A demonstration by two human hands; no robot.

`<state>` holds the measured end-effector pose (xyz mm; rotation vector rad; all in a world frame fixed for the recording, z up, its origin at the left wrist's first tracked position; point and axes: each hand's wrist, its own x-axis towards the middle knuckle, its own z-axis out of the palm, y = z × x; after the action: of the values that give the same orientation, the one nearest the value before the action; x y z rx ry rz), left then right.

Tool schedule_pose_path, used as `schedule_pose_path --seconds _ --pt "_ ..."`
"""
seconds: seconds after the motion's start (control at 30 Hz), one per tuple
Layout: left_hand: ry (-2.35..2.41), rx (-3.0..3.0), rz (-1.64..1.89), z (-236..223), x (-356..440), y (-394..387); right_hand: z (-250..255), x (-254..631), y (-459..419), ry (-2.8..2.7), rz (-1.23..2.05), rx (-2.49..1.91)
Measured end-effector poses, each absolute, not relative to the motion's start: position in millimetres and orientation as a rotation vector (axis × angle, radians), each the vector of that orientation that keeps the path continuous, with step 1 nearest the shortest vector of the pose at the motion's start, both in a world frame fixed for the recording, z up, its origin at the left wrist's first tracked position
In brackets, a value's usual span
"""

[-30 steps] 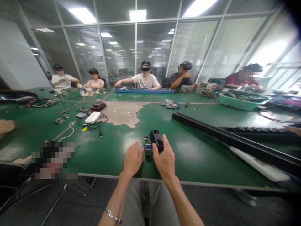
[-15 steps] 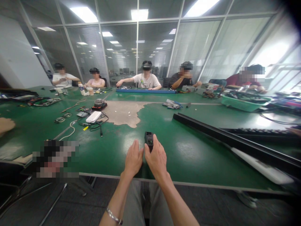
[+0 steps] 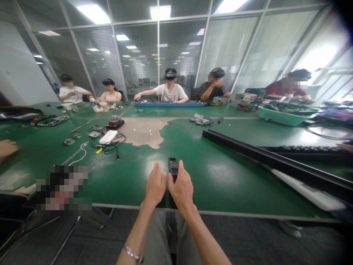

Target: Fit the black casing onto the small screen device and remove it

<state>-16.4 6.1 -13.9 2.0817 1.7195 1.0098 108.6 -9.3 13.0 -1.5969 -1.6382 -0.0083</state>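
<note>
A small black box-shaped device [image 3: 173, 166], with what look like slots or buttons on its face, is in my right hand [image 3: 182, 187]. My right thumb lies along its near left side and my fingers are on its right side; its lower part is hidden behind the hand. Just left of it is my left hand [image 3: 156, 186], fingers stretched forward and thumb alongside, with a narrow gap to the device. Nothing shows in the left hand. Both hands are over the near edge of the green table [image 3: 132, 176].
A long black rail [image 3: 270, 158] and a white bar [image 3: 306, 189] lie to the right. On the left are a white power-bank-like box [image 3: 108, 137], cables and glasses [image 3: 72, 139]. Farther off are gloves [image 3: 201, 119] and a green basket [image 3: 286, 117]. Several people sit opposite.
The black device has tilted in my right hand, showing a different part of its face. My left hand has barely moved. The whole view has shifted slightly.
</note>
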Motion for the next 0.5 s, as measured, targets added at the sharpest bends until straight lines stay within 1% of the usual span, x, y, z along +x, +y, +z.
schedule_pose_path --seconds 0.27,0.5 --pt "1.702 2.115 0.977 -16.3 -16.8 7.6 6.0 108.8 -10.4 -1.626 -0.018 -1.584" --pt "1.683 2.067 1.018 -14.6 -16.9 7.0 5.3 110.1 -8.2 -1.634 -0.002 -1.576"
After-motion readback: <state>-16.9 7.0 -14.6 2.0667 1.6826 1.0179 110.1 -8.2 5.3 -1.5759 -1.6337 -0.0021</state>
